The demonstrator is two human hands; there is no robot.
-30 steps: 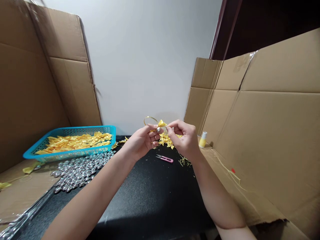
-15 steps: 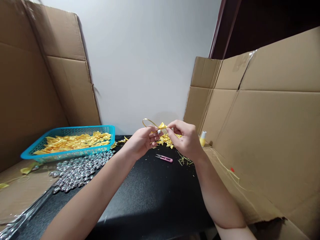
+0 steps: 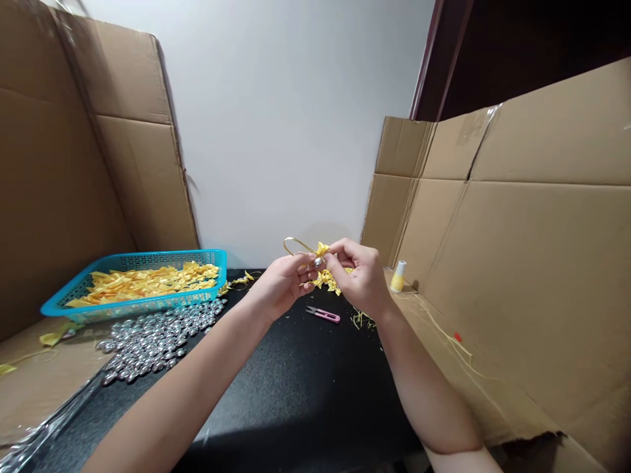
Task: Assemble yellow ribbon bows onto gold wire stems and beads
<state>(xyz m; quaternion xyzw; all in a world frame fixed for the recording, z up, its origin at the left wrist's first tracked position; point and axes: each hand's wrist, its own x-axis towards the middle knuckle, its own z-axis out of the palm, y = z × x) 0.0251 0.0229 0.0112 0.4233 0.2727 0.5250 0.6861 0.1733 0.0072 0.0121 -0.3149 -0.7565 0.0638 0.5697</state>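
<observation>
Head view: I find the left hand [image 3: 283, 277] pinching a thin gold wire-like loop [image 3: 292, 239], with a shiny silver oval bead [image 3: 318, 262] at its fingertips. The right hand [image 3: 359, 270] is closed thumb-to-finger on the edge of a yellow satin bow [image 3: 322, 249]; any thread there I cannot make out. These parts meet above and beyond the pink-handled metal snips [image 3: 324, 315]. I judge this piece assembled but unfinished. Beyond the snips lies a heap of glossy yellow bows [image 3: 328, 280]; well left, loose silver beads [image 3: 158, 335] and a filled blue plastic basket [image 3: 133, 305] appear unused.
</observation>
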